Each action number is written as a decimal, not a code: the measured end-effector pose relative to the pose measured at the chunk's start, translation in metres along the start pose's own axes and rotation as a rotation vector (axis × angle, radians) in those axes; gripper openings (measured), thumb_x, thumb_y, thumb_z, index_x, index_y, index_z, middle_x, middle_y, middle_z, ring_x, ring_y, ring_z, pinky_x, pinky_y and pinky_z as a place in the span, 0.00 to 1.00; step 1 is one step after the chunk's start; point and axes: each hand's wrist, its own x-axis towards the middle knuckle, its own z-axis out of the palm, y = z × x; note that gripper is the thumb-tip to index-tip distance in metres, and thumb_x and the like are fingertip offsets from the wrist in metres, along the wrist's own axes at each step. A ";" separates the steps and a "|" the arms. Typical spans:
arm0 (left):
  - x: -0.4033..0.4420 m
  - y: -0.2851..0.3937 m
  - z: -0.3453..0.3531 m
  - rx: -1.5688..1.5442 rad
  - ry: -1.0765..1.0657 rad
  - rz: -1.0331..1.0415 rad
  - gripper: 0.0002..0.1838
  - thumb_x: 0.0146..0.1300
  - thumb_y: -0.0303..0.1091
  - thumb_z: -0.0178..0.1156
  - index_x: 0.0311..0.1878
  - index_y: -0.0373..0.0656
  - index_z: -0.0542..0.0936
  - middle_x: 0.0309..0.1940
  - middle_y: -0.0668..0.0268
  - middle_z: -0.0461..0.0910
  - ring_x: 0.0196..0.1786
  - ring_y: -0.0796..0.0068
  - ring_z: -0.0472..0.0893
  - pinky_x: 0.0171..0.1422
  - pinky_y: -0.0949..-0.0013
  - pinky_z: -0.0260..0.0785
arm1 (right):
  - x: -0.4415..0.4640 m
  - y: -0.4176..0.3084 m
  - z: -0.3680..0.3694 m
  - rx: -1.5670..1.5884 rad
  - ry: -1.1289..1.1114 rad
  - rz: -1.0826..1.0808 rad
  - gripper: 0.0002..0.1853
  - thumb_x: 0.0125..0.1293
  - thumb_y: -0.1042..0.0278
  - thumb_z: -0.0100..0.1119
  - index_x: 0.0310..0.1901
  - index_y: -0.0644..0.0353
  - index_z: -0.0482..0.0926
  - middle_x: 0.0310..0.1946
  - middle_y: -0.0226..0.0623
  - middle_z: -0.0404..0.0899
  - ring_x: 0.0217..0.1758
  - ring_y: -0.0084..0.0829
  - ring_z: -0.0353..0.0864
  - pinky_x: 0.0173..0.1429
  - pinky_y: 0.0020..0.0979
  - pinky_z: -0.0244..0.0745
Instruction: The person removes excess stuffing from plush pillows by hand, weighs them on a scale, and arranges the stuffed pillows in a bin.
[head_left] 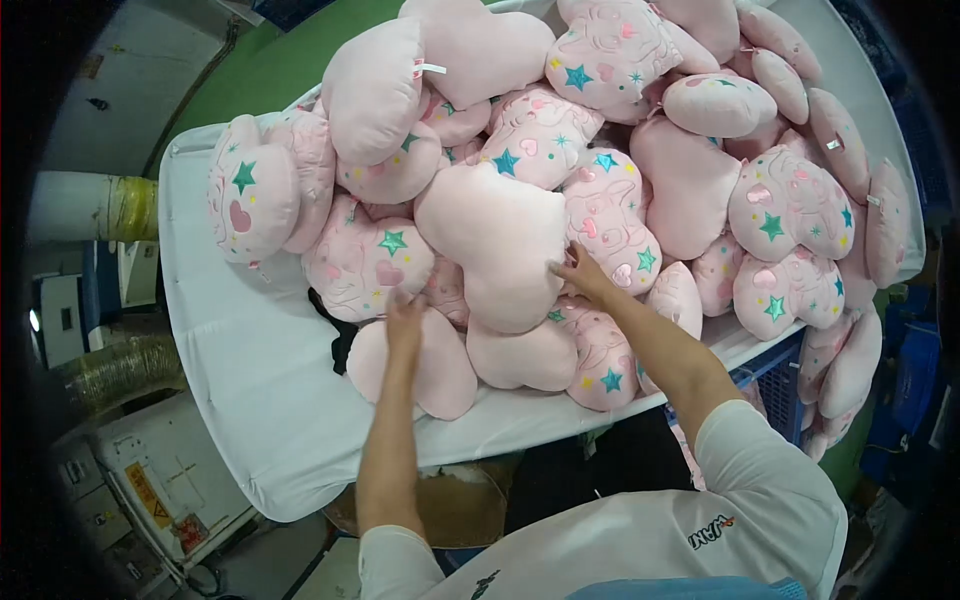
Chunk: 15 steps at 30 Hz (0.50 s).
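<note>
A plain pink plush pillow (500, 240) lies on the pile in front of me, and my right hand (580, 272) pinches its right edge. My left hand (403, 312) is over the pillows to the left, between a star-printed pillow (350, 262) and a plain pink one (440, 365). Its fingers are blurred, so I cannot make out whether they grip anything. Below the central pillow lies another plain pillow (522, 352). Just right of my right hand is a pillow with green and blue stars (608, 215).
Many more pink pillows (690, 185) are heaped across the white-covered table (230, 400). A black item (343, 345) lies by the pile's left side. A blue crate (780, 385) with pillows beside it stands at the right, below the table edge.
</note>
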 end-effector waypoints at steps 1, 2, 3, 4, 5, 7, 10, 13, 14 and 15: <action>-0.013 -0.017 0.029 -0.025 -0.079 -0.059 0.39 0.69 0.40 0.63 0.77 0.35 0.60 0.69 0.50 0.72 0.69 0.63 0.73 0.70 0.66 0.67 | 0.010 -0.004 0.011 0.008 -0.016 -0.001 0.37 0.59 0.53 0.74 0.63 0.71 0.73 0.55 0.50 0.81 0.55 0.40 0.80 0.59 0.34 0.78; -0.018 -0.023 0.051 -0.021 -0.094 -0.078 0.39 0.69 0.40 0.62 0.78 0.37 0.59 0.69 0.50 0.71 0.68 0.62 0.73 0.70 0.66 0.67 | 0.012 -0.014 0.021 0.038 -0.064 0.065 0.36 0.59 0.54 0.73 0.62 0.71 0.74 0.54 0.51 0.81 0.53 0.40 0.81 0.58 0.34 0.78; -0.023 -0.029 0.073 -0.017 -0.108 -0.097 0.38 0.70 0.40 0.62 0.78 0.38 0.59 0.69 0.51 0.71 0.67 0.62 0.73 0.70 0.66 0.66 | 0.012 -0.027 0.025 0.062 -0.107 0.129 0.34 0.59 0.55 0.72 0.61 0.71 0.75 0.53 0.51 0.82 0.52 0.40 0.81 0.57 0.34 0.79; -0.024 -0.033 0.093 -0.020 -0.154 -0.125 0.38 0.71 0.39 0.61 0.79 0.42 0.58 0.69 0.51 0.70 0.66 0.62 0.73 0.69 0.65 0.66 | 0.011 -0.041 0.028 0.080 -0.143 0.193 0.32 0.59 0.56 0.71 0.60 0.71 0.76 0.51 0.51 0.82 0.50 0.40 0.82 0.56 0.34 0.79; -0.024 -0.035 0.103 -0.025 -0.203 -0.150 0.37 0.72 0.39 0.60 0.81 0.46 0.58 0.69 0.52 0.70 0.65 0.61 0.73 0.68 0.65 0.65 | 0.010 -0.049 0.033 0.098 -0.174 0.255 0.31 0.58 0.57 0.70 0.58 0.70 0.77 0.50 0.51 0.83 0.49 0.40 0.82 0.55 0.34 0.79; -0.029 -0.033 0.106 -0.121 -0.208 -0.149 0.38 0.71 0.40 0.62 0.80 0.44 0.59 0.70 0.52 0.69 0.66 0.60 0.72 0.70 0.65 0.64 | -0.011 -0.053 0.047 0.030 -0.041 0.094 0.23 0.59 0.64 0.65 0.54 0.70 0.80 0.43 0.50 0.85 0.42 0.40 0.83 0.49 0.34 0.79; -0.040 -0.006 0.097 -0.363 -0.213 -0.120 0.40 0.67 0.42 0.67 0.77 0.38 0.61 0.72 0.50 0.65 0.70 0.58 0.69 0.74 0.63 0.63 | -0.061 -0.086 0.052 -0.143 -0.087 -0.145 0.26 0.57 0.68 0.62 0.57 0.69 0.77 0.41 0.45 0.84 0.35 0.37 0.82 0.42 0.34 0.81; -0.091 0.049 0.075 -0.342 -0.248 0.051 0.45 0.63 0.45 0.72 0.77 0.39 0.61 0.73 0.50 0.64 0.72 0.54 0.68 0.76 0.58 0.61 | -0.116 -0.157 0.023 0.008 -0.108 0.036 0.20 0.59 0.71 0.61 0.53 0.70 0.79 0.38 0.43 0.84 0.35 0.32 0.81 0.41 0.29 0.79; -0.108 0.060 0.068 -0.173 -0.213 0.272 0.47 0.59 0.45 0.74 0.77 0.40 0.61 0.74 0.50 0.63 0.73 0.52 0.67 0.77 0.55 0.60 | -0.135 -0.190 0.009 0.066 -0.120 0.102 0.19 0.60 0.72 0.60 0.53 0.71 0.79 0.40 0.43 0.85 0.38 0.30 0.81 0.44 0.28 0.78; -0.119 0.073 0.061 -0.002 -0.174 0.487 0.50 0.56 0.45 0.76 0.77 0.42 0.61 0.75 0.50 0.62 0.74 0.50 0.66 0.77 0.52 0.59 | -0.154 -0.221 -0.001 0.113 -0.103 0.159 0.19 0.60 0.73 0.61 0.53 0.71 0.79 0.41 0.42 0.85 0.40 0.29 0.81 0.45 0.27 0.78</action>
